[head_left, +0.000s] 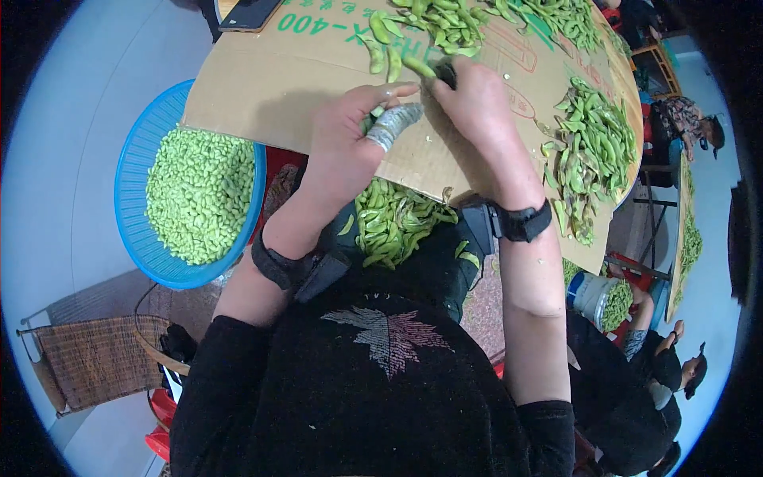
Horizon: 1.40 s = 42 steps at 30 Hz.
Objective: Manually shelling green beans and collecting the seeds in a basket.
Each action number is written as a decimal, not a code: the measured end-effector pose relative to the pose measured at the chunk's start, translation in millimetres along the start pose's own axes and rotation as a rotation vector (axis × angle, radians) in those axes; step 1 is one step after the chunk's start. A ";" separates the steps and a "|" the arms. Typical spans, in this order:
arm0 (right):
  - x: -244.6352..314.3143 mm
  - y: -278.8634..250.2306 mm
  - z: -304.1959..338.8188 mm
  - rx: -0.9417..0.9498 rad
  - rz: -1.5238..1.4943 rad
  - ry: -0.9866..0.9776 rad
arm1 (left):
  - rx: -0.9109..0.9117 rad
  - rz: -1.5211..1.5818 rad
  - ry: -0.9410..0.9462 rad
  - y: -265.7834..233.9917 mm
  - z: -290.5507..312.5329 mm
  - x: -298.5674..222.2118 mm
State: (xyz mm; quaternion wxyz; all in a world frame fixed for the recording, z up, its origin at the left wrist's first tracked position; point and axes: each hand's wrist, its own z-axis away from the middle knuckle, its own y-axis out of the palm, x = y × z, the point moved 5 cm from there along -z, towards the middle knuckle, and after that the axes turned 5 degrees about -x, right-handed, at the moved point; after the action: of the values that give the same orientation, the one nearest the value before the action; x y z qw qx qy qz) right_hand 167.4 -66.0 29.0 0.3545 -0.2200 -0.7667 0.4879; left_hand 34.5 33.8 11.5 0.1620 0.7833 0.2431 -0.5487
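Observation:
Over the cardboard's near part, my left hand (346, 143) is closed, with a grey-white wrapping round one digit. A bit of green shows between its fingers; most of what it holds is hidden. To its right, my right hand (477, 99) is closed in a pinch, with a green bean pod (418, 67) at its fingertips and something dark by the fingers. A few loose pods (383, 32) lie just beyond both hands. On my lap, below the cardboard edge, rests a heap of flattened green pods (393, 222).
Cardboard (246, 87) covers the round table. At left stands a blue basket (127, 207) of shelled beans (199, 195). Pod piles lie at the far side (453, 24) and right (592, 147). A phone (249, 14) is far left. Other people (620, 397) sit at right, near a bucket (590, 296).

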 end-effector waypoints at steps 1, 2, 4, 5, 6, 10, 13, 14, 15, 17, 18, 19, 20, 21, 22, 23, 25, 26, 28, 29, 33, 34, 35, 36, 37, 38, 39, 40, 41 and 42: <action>-2.2 -6.3 5.2 -0.013 -0.054 0.002 | -0.001 0.005 0.000 -0.3 -1.0 -0.1; -2.3 -10.5 10.5 -0.010 -0.055 -0.002 | 0.041 -0.161 0.103 -0.2 -1.9 -4.1; -10.8 -15.7 28.8 0.150 -0.451 0.220 | 0.088 -0.315 0.205 4.7 -2.3 -10.5; -9.1 -16.5 38.4 0.231 -0.655 0.326 | 0.116 -0.368 0.286 7.6 -1.1 -19.6; -1.7 -19.1 48.7 0.265 -0.791 0.369 | 0.145 -0.421 0.367 12.0 0.7 -26.0; 4.8 -23.6 72.9 0.394 -1.141 0.463 | 0.296 -0.178 0.212 26.7 1.4 -15.9; 10.5 -32.9 83.7 0.289 -1.333 0.568 | 0.327 0.233 -0.364 26.6 6.7 6.8; 6.1 -31.8 86.8 0.218 -1.258 0.549 | 0.273 0.617 -0.500 30.3 10.0 9.1; 3.5 -33.0 88.8 0.149 -1.182 0.528 | 0.268 0.614 -0.499 31.5 10.2 6.9; 6.8 -29.7 93.9 0.210 -1.231 0.519 | 0.219 0.738 -0.517 34.6 7.8 4.5; 9.2 -26.6 97.5 0.267 -1.320 0.501 | 0.222 0.738 -0.519 35.1 7.2 3.5; 13.0 -23.9 99.8 0.329 -1.411 0.480 | 0.225 0.719 -0.536 34.2 7.1 3.2; 14.6 -24.9 99.6 0.328 -1.418 0.490 | 0.228 0.699 -0.552 33.2 7.5 3.7; 12.9 -24.1 100.5 0.330 -1.421 0.490 | 0.227 0.697 -0.553 31.9 8.3 6.4; 11.0 -22.7 102.5 0.359 -1.484 0.503 | 0.241 0.688 -0.537 31.5 9.3 9.9; 10.6 -21.8 103.8 0.390 -1.547 0.516 | 0.255 0.680 -0.521 31.8 10.0 11.1; 10.9 -21.1 103.3 0.397 -1.576 0.525 | 0.191 0.665 -0.495 34.9 10.3 10.0; 11.8 -20.4 103.0 0.405 -1.606 0.533 | 0.127 0.648 -0.469 33.6 10.0 9.0; 12.3 -19.6 103.8 0.408 -1.597 0.578 | 0.153 0.595 -0.409 33.0 9.1 1.1; 12.0 -18.4 105.0 0.410 -1.587 0.623 | 0.180 0.543 -0.349 33.1 8.2 -2.8; 13.6 -14.9 110.8 0.413 -1.620 0.667 | 0.299 0.691 -0.524 34.2 11.8 7.3; 14.6 -14.5 111.9 0.423 -1.672 0.685 | 0.305 0.828 -0.627 35.7 14.0 10.9; 15.8 -14.3 112.8 0.434 -1.724 0.702 | 0.309 0.966 -0.729 37.6 16.1 12.6; 16.7 -14.8 113.3 0.436 -1.724 0.699 | 0.308 0.966 -0.726 37.1 15.7 11.6; 17.6 -14.9 113.7 0.452 -1.759 0.713 | 0.287 1.039 -0.771 38.5 15.7 11.1; 18.5 -15.0 113.7 0.468 -1.794 0.727 | 0.265 1.113 -0.815 40.1 15.8 10.1; 19.3 -14.9 113.1 0.468 -1.792 0.723 | 0.265 1.114 -0.811 44.3 16.0 6.1; 15.3 -16.9 110.8 0.371 -1.572 0.650 | 0.215 0.804 -0.619 44.6 12.1 1.2; 12.5 -19.4 108.4 0.278 -1.350 0.576 | 0.161 0.496 -0.424 41.9 7.9 -4.4; 9.2 -19.4 107.5 0.139 -1.089 0.444 | 0.248 0.163 -0.127 42.2 7.1 -0.1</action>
State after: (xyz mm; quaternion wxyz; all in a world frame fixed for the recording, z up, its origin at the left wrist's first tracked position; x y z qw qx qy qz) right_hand 80.1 -131.7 20.3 0.7194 0.1320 -0.6429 0.2274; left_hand 52.4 -4.9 8.6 0.1232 0.7782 0.0986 -0.6079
